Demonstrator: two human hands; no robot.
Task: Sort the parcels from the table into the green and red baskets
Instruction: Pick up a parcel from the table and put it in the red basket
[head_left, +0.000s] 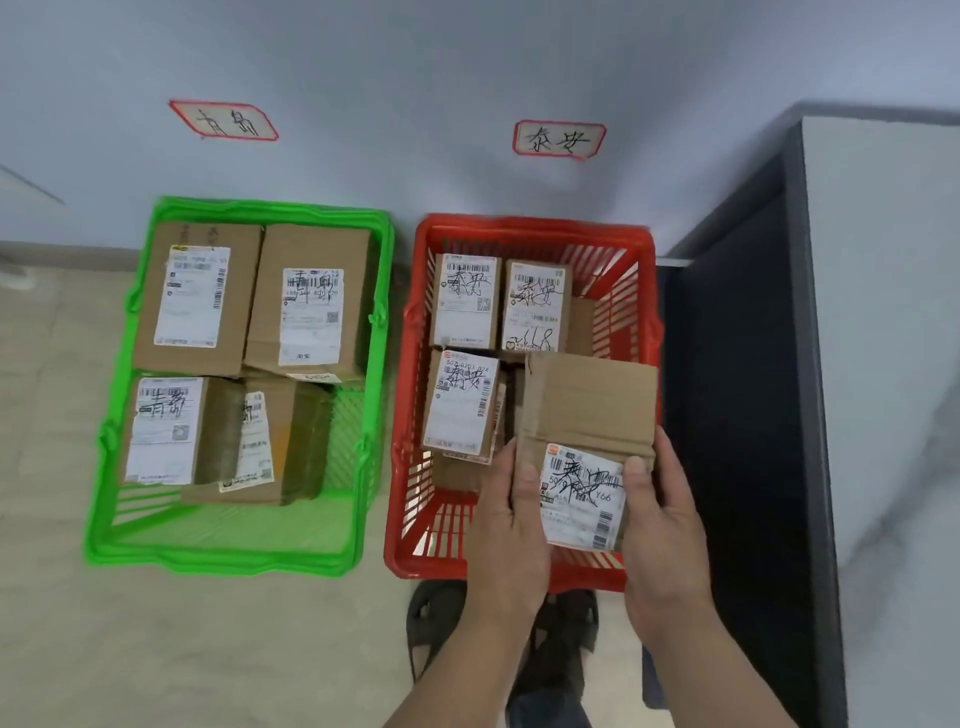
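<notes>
Both hands hold one brown cardboard parcel with a white scribbled shipping label (584, 447) above the near right corner of the red slatted plastic basket (410, 415). The left hand (506, 525) grips the parcel's left edge, thumb lying on the top face beside the label and fingers curled underneath. The right hand (660, 525) grips the right edge the same way, thumb on top just beside the label. The parcel lies roughly flat, its far end reaching over the basket's right rim.

Inside the red basket, three smaller brown cardboard boxes with white labels (467, 353) lie face up, two along the far wall and one against the left wall, with more cardboard partly hidden beneath them.

The green slatted plastic basket (111, 457) stands just to the left on the pale tiled floor (208, 649), holding four larger labelled brown cardboard boxes (249, 358) that fill its far and middle parts.

On the wall behind each basket hangs a red-bordered paper sign with handwritten characters (559, 140). A dark-sided table with a pale marbled top (883, 312) stands at the right, beside the red basket.
</notes>
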